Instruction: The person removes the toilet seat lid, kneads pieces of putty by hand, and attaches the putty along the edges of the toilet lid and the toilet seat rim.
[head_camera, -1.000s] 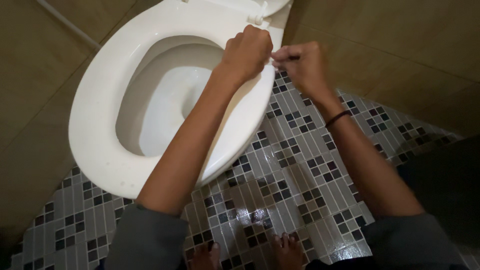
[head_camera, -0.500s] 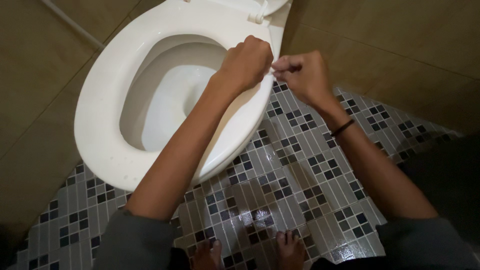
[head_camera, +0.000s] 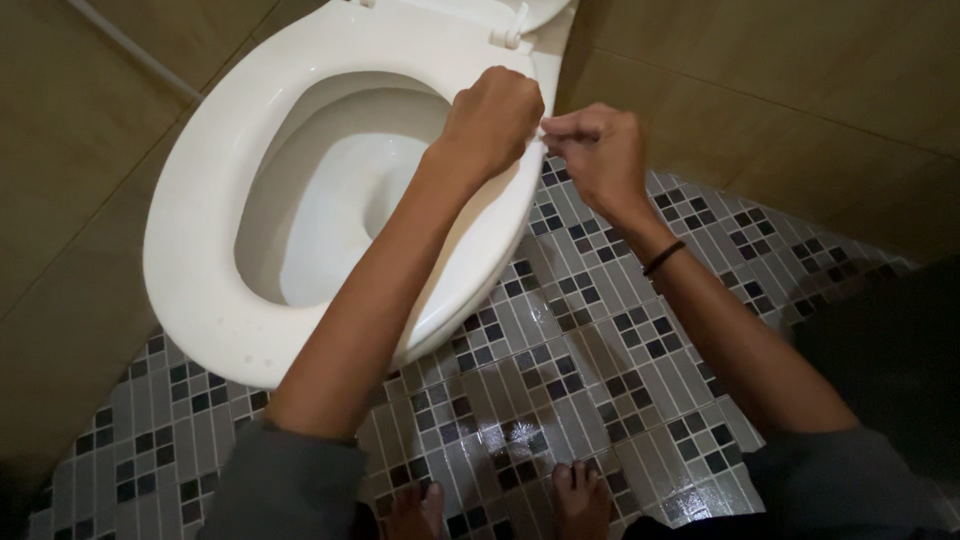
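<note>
A white toilet seat (head_camera: 200, 230) lies down over the open bowl (head_camera: 340, 210). My left hand (head_camera: 495, 115) is a closed fist on the seat's right rim near the hinge (head_camera: 510, 30), fingers curled over the outer edge. My right hand (head_camera: 600, 150) is just to its right, off the seat. Its thumb and forefinger pinch a small white piece (head_camera: 543, 133) at the rim, right against my left hand. What that piece is cannot be made out. A dark band (head_camera: 663, 257) circles my right wrist.
The floor (head_camera: 620, 350) is wet-looking mosaic tile in grey, white and black. My bare feet (head_camera: 580, 495) stand at the bottom. Brown tiled walls (head_camera: 760, 90) close in on the right and left. A pale pipe (head_camera: 130, 45) runs along the upper left wall.
My right hand has moved left until its pinched fingers meet my left fist. The left hand stays on the seat rim. The view has shifted slightly.
</note>
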